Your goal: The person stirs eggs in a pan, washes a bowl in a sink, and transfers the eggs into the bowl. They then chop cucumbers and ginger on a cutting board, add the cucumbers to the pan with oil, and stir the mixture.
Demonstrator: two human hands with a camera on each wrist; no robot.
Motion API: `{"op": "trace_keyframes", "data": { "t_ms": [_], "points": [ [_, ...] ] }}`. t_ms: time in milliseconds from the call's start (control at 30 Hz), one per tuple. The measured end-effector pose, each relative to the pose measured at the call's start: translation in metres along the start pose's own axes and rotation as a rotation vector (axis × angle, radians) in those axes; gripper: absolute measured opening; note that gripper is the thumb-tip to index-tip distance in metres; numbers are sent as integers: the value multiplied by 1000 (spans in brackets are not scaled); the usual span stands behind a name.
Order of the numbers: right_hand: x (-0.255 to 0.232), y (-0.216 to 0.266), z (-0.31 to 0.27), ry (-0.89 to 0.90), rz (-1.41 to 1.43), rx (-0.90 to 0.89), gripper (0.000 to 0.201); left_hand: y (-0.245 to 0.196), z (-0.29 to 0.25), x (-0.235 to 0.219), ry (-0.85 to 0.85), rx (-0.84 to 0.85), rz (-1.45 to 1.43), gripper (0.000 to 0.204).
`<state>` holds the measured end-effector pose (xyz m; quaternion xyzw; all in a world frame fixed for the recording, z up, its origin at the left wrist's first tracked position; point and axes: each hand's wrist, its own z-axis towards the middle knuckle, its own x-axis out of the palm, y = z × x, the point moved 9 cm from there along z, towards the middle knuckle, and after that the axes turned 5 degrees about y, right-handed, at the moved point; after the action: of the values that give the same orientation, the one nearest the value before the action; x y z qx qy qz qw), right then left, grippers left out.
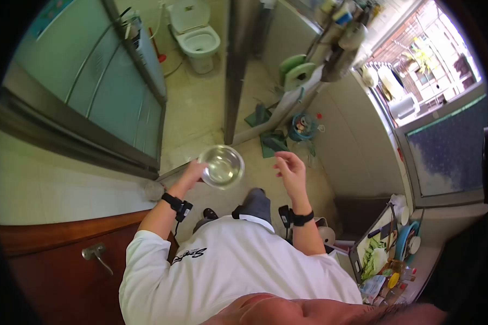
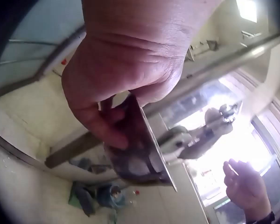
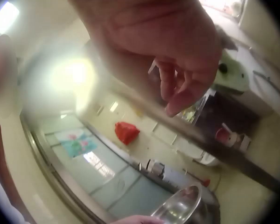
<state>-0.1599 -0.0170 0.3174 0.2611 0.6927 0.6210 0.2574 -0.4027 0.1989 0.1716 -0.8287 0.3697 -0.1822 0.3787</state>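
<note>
A person is standing on a tiled floor, holding up a steel bowl in one hand.

At the left of the head view a wooden door [image 1: 59,260] with a metal handle [image 1: 96,253] is showing, cut off by the dark lens rim. Near the frame's centre the left hand [image 1: 192,174] is gripping the steel bowl [image 1: 221,166] by its rim; the left wrist view shows the thumb [image 2: 113,134] curling onto the edge, the other fingers being hidden behind the bowl. Just right of centre the right hand [image 1: 290,169] is hovering apart from the bowl, fingers loosely curled and holding nothing. At the lower right a cluttered counter [image 1: 387,260] is lying partly cut off, its items being too small to name.
</note>
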Motion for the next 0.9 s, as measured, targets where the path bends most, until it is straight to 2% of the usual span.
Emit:
{"op": "trace_keyframes", "data": {
  "t_ms": [33, 67, 100, 167, 267, 367, 467, 567, 633, 700, 733, 800, 900],
  "points": [
    [33, 2, 5, 102, -35, 13, 20, 7, 0, -38, -77, 26, -69, 39],
    [56, 7, 13, 107, -47, 19, 20, 14, 4, -72, -150, 47, -136, 39],
    [82, 15, 24, 167, -98, -4, 21, 16, 5, -92, -145, 37, -149, 39],
    [124, 17, 37, 234, -161, -19, 22, 10, 2, -134, -262, 132, -199, 41],
    [185, 5, 74, 331, -196, 16, 24, 6, 16, -172, -286, 184, -301, 45],
    [246, -17, 126, 403, -191, 26, 27, -9, 18, -199, -336, 117, -292, 47],
    [308, -42, 198, 411, -164, 50, 36, -10, 63, -233, -292, 66, -303, 48],
    [363, -65, 283, 335, -184, 53, 45, -26, 117, -271, -317, 38, -313, 46],
    [384, -92, 347, 240, -261, 75, 49, -43, 157, -290, -304, 47, -310, 43],
    [400, -144, 413, 202, -333, 119, 49, -58, 212, -309, -322, 14, -285, 59],
    [402, -156, 441, 187, -409, 164, 50, -80, 232, -314, -304, 15, -274, 59],
    [400, -131, 473, 146, -483, 227, 50, -109, 258, -317, -336, -99, -279, 49],
    [383, -117, 526, 74, -635, 322, 51, -161, 311, -314, -253, -125, -225, 54]
  ]
}}
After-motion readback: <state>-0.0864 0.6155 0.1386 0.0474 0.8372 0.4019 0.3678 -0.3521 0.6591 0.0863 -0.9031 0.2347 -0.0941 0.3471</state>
